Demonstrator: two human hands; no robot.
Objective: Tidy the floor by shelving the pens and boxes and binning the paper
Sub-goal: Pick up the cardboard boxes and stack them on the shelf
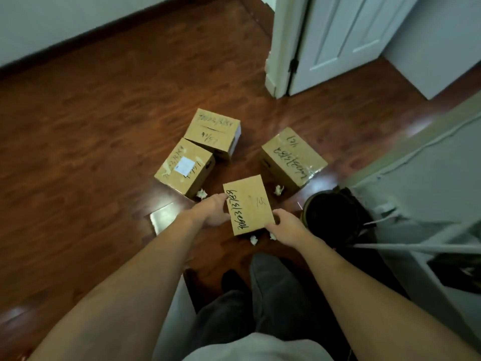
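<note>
Several brown cardboard boxes with black handwriting lie on the wooden floor. The nearest box (248,204) is gripped on both sides: my left hand (212,211) holds its left edge and my right hand (286,225) its near right corner. Whether it is off the floor I cannot tell. Beyond it lie a box with a white label (184,169), a box at the back (213,132) and a box to the right (292,156). Crumpled white paper balls lie by the labelled box (201,194), by the right box (278,190) and under the held box (253,240). No pens are visible.
A dark round bin (335,217) stands right of the held box. A white shelf unit (429,194) with cables runs along the right side. A white door (338,40) and its frame stand at the back. My legs in grey trousers (260,295) are below.
</note>
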